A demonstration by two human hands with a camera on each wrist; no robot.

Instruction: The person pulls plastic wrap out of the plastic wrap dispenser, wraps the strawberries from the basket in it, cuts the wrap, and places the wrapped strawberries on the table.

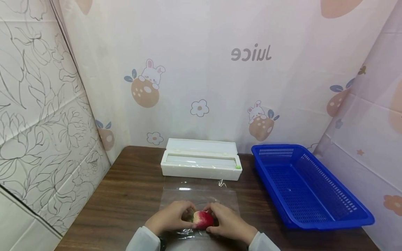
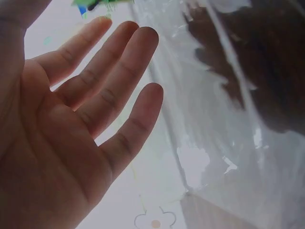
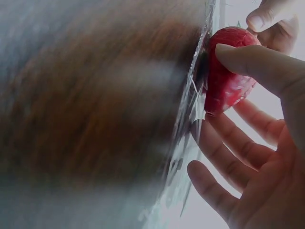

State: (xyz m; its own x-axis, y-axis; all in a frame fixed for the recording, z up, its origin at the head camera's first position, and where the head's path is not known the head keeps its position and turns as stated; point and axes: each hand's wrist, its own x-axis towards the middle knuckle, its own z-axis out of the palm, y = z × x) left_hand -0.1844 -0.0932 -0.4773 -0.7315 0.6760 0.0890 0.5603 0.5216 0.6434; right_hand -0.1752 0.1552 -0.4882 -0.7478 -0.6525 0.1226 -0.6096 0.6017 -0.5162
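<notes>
A red fruit [image 1: 203, 220] with a pale yellow end lies over a sheet of clear plastic wrap [image 1: 201, 195] at the front of the table. My left hand [image 1: 173, 215] is at its pale end, thumb tip right at the skin. Loosely extended fingers [image 2: 114, 86] show in the left wrist view. From the other side my right hand [image 1: 228, 221] holds the fruit between thumb and fingers. In the right wrist view, the thumb presses on the red skin and several fingers spread below, close to the shiny film.
Behind the wrap stands a white wrap dispenser box [image 1: 201, 170], lid up, with a small green tab [image 1: 238, 167]. A blue perforated basket [image 1: 273, 188] sits at the right on the dark wooden table [image 1: 125, 195]. Patterned curtains [image 1: 201, 69] enclose the back and sides.
</notes>
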